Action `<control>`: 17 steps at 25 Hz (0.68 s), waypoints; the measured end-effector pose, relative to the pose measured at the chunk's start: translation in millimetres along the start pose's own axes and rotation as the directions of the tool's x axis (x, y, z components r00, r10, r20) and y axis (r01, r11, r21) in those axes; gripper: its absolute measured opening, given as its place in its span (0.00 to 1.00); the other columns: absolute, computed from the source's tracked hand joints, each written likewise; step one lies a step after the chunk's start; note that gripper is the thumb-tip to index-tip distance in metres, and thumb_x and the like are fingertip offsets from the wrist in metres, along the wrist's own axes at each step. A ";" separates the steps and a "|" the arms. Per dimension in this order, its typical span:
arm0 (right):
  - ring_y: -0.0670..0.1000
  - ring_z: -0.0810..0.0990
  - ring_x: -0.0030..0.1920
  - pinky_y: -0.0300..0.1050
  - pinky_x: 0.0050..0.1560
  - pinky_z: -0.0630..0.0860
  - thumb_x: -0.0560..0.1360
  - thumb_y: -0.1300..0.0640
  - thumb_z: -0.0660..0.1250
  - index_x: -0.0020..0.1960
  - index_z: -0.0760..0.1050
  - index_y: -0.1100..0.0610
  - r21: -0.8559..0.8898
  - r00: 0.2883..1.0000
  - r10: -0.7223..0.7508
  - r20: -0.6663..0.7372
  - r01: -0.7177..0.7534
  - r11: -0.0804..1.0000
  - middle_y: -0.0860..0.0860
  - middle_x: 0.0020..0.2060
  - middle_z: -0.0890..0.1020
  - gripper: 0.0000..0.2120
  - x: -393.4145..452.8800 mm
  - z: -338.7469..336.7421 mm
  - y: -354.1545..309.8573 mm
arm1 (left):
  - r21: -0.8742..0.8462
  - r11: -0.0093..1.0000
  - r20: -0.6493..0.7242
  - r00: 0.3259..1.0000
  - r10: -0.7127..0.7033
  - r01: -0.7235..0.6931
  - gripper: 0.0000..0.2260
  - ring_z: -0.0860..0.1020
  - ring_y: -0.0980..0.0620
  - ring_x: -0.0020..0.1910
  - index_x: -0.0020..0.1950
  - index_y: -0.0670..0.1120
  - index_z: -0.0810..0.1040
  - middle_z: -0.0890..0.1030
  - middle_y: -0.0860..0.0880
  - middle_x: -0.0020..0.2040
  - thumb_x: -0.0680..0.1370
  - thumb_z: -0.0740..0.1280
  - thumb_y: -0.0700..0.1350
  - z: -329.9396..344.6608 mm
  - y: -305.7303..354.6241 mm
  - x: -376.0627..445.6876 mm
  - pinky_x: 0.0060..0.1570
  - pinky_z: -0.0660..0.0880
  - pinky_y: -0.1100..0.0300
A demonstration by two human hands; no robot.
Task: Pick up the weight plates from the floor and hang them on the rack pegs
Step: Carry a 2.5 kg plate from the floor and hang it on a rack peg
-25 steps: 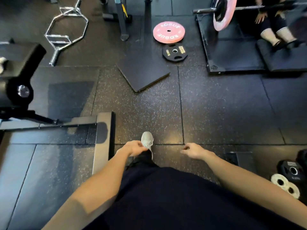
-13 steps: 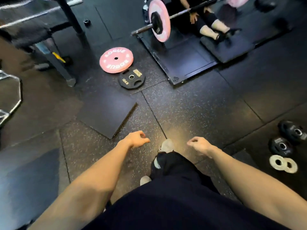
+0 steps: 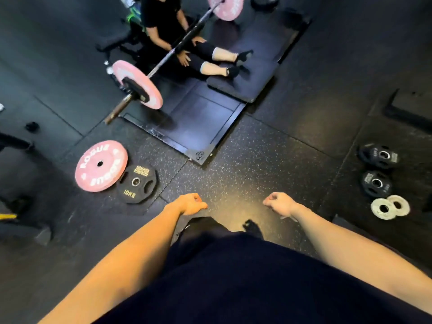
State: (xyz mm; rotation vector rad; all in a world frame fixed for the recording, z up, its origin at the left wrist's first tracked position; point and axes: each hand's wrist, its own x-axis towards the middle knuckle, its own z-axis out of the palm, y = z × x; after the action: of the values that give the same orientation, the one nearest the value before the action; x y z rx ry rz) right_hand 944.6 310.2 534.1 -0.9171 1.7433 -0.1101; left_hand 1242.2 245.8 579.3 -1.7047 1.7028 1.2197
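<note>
Left hand: the left hand (image 3: 189, 204) hangs low in the view, near 6 o'clock, fingers loosely curled and holding nothing.
Right hand: the right hand (image 3: 279, 203) hangs level with it and well apart, fingers loosely curled too, nothing in them.
Pink plate: a pink Rogue bumper plate (image 3: 101, 165) lies flat on the speckled rubber floor (image 3: 245, 174) at about 9 o'clock from the left hand.
10 kg plate: a black 10KG grip plate (image 3: 136, 183) lies flat with its rim tucked against the pink plate, toward 10 o'clock from the left hand.
Right-side plates: two black grip plates (image 3: 378, 156) (image 3: 376, 183) lie flat one beyond the other at 2 to 3 o'clock from the right hand; just nearer the camera, two small white plates (image 3: 390, 207) lie flat and overlap.
Barbell: a barbell (image 3: 163, 59) with pink plates on both ends sits at 12 o'clock over a black platform (image 3: 198, 127).
Other person: a seated person (image 3: 177, 36) in black, legs stretched under the bar.
Rack pegs: cannot be seen from here.
Wearer: dark clothing (image 3: 233, 277) fills the bottom of the view.
</note>
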 end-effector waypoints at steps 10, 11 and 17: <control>0.51 0.75 0.39 0.43 0.38 0.70 0.74 0.48 0.66 0.48 0.75 0.54 0.273 0.965 0.220 -0.140 -0.176 0.946 0.49 0.36 0.76 0.10 119.9 -148.5 -38.3 | 0.336 0.891 0.105 0.952 0.286 -0.305 0.09 0.70 0.50 0.37 0.38 0.51 0.74 0.72 0.51 0.35 0.75 0.66 0.53 -168.5 214.2 214.1 0.43 0.69 0.57; 0.50 0.75 0.37 0.41 0.34 0.69 0.74 0.49 0.66 0.49 0.75 0.54 0.316 0.953 0.251 -0.171 -0.188 0.930 0.48 0.35 0.75 0.10 134.1 -168.2 -42.8 | 0.371 0.866 0.112 0.942 0.317 -0.336 0.08 0.72 0.51 0.40 0.41 0.52 0.77 0.74 0.52 0.37 0.75 0.66 0.54 -188.0 243.5 237.0 0.46 0.70 0.58; 0.51 0.77 0.43 0.45 0.38 0.76 0.74 0.50 0.66 0.49 0.77 0.53 0.653 0.829 0.492 -0.265 -0.221 0.724 0.48 0.40 0.76 0.08 166.8 -268.7 -46.8 | 0.474 0.738 0.334 0.873 0.355 -0.481 0.13 0.76 0.50 0.50 0.54 0.49 0.79 0.79 0.51 0.50 0.76 0.67 0.56 -251.4 411.5 328.9 0.49 0.70 0.58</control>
State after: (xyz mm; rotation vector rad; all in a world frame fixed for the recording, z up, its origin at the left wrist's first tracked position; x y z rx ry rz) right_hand 725.6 77.3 531.7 -0.0520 2.0741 -0.6086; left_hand 871.9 -204.8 554.2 -0.8310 2.0995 0.9129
